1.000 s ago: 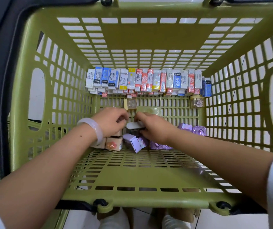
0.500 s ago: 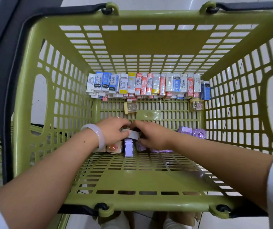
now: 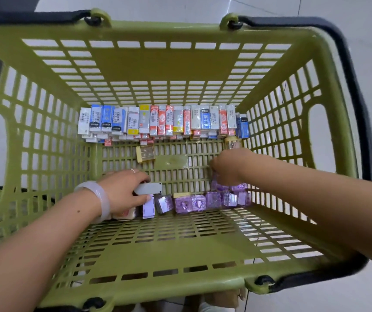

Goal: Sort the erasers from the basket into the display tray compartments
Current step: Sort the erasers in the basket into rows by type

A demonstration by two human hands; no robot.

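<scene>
Picking erasers out of the basket (image 3: 315,91); no display tray is in view.

The left hand (image 3: 122,192) grips a grey eraser (image 3: 148,188) above the purple erasers (image 3: 199,202). The right hand (image 3: 229,168) reaches down among them; I cannot tell its grip. Next, I think, it must pinch one and lift it over the high wall. A row of wrapped erasers (image 3: 162,122) lies at the far side.

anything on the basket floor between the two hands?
Head view: only bare green slotted basket floor between left hand, gripping a white eraser, and right hand.
</scene>
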